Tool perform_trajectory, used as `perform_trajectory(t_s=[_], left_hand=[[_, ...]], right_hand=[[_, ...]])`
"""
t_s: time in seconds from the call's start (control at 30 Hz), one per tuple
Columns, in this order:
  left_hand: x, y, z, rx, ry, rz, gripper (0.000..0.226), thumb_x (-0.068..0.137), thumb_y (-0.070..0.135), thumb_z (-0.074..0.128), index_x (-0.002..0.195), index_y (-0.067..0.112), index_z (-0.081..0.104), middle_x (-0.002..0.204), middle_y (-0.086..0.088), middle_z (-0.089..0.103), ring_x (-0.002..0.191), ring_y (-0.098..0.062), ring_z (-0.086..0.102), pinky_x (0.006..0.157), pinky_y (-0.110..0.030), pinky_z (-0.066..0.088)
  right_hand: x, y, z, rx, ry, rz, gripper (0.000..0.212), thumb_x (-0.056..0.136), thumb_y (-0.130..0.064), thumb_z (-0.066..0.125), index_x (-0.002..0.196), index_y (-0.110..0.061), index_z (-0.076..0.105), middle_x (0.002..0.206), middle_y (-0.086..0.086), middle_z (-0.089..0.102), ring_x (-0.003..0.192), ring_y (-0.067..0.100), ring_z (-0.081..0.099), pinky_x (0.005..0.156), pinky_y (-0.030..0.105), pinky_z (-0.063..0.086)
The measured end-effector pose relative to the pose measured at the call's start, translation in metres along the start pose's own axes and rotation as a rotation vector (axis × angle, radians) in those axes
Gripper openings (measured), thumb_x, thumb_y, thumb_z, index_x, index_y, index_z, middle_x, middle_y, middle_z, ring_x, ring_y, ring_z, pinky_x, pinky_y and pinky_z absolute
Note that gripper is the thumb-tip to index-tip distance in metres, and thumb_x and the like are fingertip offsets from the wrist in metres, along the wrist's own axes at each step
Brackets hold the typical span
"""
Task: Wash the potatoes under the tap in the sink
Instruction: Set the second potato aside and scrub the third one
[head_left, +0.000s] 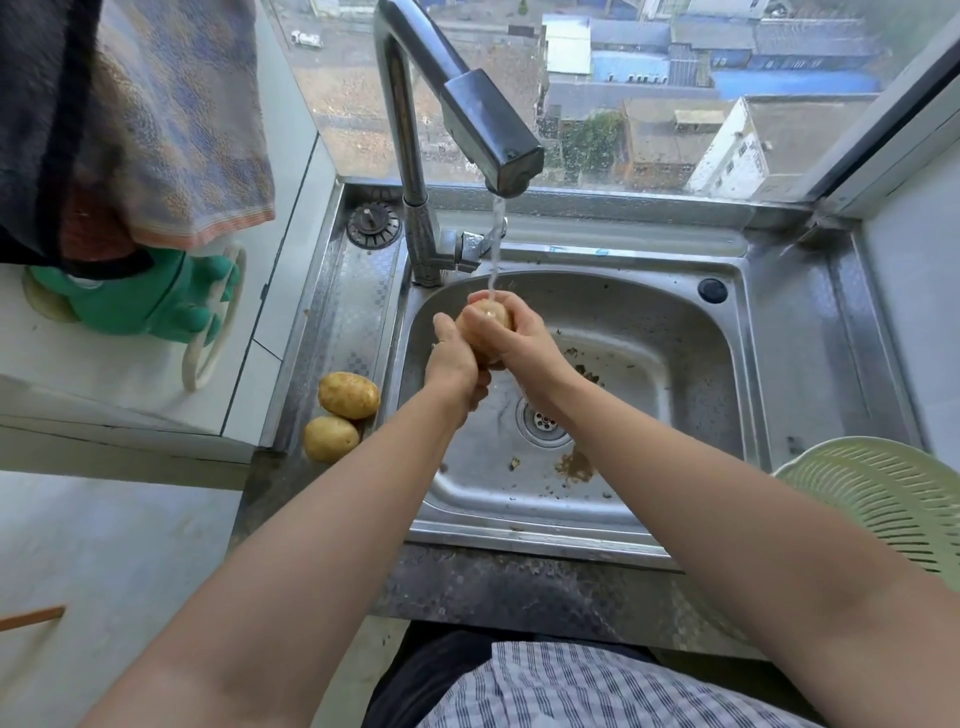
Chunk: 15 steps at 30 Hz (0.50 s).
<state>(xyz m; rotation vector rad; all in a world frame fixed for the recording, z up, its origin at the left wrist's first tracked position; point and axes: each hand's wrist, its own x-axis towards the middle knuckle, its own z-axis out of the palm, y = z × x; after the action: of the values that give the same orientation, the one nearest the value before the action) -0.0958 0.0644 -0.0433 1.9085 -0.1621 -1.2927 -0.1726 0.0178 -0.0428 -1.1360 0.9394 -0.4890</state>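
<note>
A checked shirt (571, 686) fills the near edge of the view, and two bare forearms reach out from it over the front rim of the sink (675, 332).

Both hands meet on one potato (485, 325), held up over the back left part of the basin, right under the spout of the tap (467, 104). The left hand (454, 364) cups it from the left and below with curled fingers. The right hand (524, 338) wraps it from the right, fingers over the top. It looks like a grip meant for turning and rubbing the skin while the stream (496, 244) lands on the top of the potato.

Brown grit (574, 465) lies on the basin floor near the drain (543, 421), which I take for washed-off soil.

Two more potatoes (348, 395) sit touching on the sink's left rim, near its front corner, probably waiting their turn. A pale green colander (883, 499) sits at the front right corner, and I cannot see anything in it. It is a likely place for clean ones.

A striped towel (182, 119) hangs at the upper left, well clear of the water. Nothing stands between the hands and either the waiting potatoes or the colander.
</note>
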Motion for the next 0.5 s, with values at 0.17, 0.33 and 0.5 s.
perform_trajectory(t_s=[0.17, 0.33, 0.5], left_hand=[[-0.001, -0.003, 0.011, 0.046, 0.054, 0.206, 0.070, 0.092, 0.068, 0.029, 0.071, 0.010, 0.062, 0.058, -0.004, 0.055, 0.052, -0.020, 0.048, 0.047, -0.026, 0.034], [0.005, 0.000, 0.001, 0.026, 0.100, 0.127, 0.070, 0.099, 0.061, 0.019, 0.083, 0.007, 0.061, 0.058, -0.005, 0.053, 0.046, -0.017, 0.044, 0.046, -0.025, 0.032], [0.002, -0.004, 0.010, 0.074, 0.071, 0.169, 0.070, 0.101, 0.057, 0.017, 0.074, 0.007, 0.059, 0.059, -0.007, 0.054, 0.047, -0.018, 0.046, 0.046, -0.026, 0.034]], right_hand=[[0.010, -0.001, 0.006, 0.070, 0.175, 0.031, 0.032, 0.104, -0.030, 0.039, 0.096, -0.012, 0.065, 0.081, 0.007, 0.066, 0.072, 0.019, 0.061, 0.057, 0.029, 0.049], [0.004, 0.003, -0.008, 0.289, -0.173, 0.059, 0.039, 0.095, -0.010, 0.055, 0.133, -0.012, 0.047, 0.103, 0.008, 0.061, 0.081, 0.015, 0.062, 0.059, 0.024, 0.049], [0.007, 0.004, 0.003, 0.151, 0.080, 0.060, 0.020, 0.101, -0.020, 0.048, 0.114, -0.007, 0.056, 0.083, 0.007, 0.060, 0.069, 0.020, 0.053, 0.049, 0.028, 0.040]])
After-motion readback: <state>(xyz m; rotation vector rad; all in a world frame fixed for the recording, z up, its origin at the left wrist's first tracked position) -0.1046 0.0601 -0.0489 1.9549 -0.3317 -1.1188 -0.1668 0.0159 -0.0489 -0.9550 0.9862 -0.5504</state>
